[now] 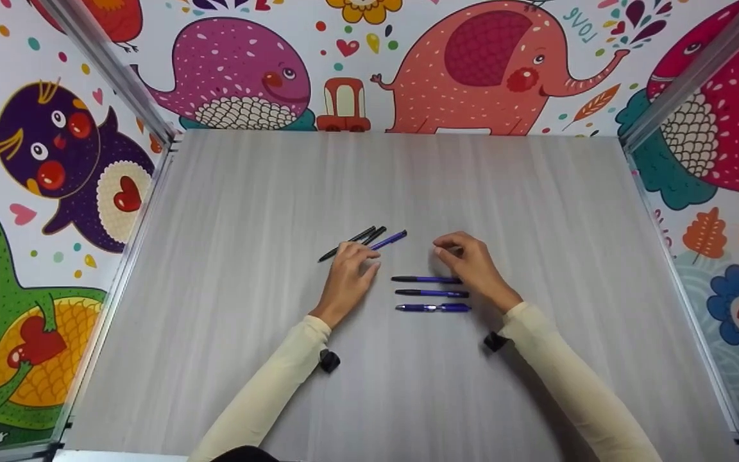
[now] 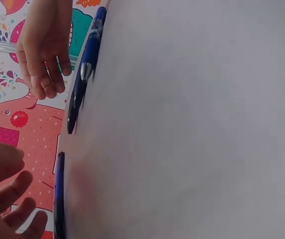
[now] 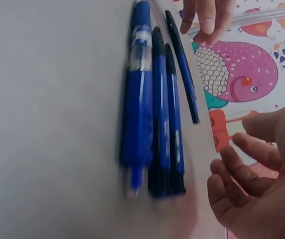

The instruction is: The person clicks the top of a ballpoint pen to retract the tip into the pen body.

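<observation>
Head view shows three mostly blue pens (image 1: 432,293) lying parallel on the tabletop (image 1: 247,192), seemingly the ordered part, while two black pens (image 1: 360,235) and a slanted blue pen (image 1: 389,240) seem not yet lined up. The left hand (image 1: 349,273) and right hand (image 1: 477,264) are apart, fingers loosely bent, gripping nothing, each partly covering nearby pens.
</observation>
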### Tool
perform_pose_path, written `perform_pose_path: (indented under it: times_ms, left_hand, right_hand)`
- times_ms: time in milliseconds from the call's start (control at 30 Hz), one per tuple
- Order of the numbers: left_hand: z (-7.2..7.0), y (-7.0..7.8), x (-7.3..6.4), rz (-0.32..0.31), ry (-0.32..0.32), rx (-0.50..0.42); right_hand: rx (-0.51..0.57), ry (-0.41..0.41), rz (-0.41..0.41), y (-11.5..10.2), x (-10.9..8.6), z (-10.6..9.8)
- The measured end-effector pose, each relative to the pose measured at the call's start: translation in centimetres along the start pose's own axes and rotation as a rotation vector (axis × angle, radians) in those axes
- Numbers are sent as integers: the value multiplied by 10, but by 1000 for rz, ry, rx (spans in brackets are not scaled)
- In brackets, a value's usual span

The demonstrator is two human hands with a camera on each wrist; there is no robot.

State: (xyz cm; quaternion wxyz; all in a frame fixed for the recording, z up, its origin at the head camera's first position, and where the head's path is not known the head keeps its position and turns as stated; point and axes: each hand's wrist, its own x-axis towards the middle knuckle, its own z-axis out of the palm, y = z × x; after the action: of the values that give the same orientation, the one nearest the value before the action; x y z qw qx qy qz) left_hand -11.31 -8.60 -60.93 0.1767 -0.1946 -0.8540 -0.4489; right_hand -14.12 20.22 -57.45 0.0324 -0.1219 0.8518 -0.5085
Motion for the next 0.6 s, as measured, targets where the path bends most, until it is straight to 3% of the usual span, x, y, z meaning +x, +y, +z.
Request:
perform_pose_path:
  times_ms: [333,600]
  left_hand:
    - [-14,0,-4,-77,15,75]
    - [-13,0,2,-82,6,170]
  right_hand:
    - [54,101,28,-6,21,26]
    - [67,173,54,-9,29,47]
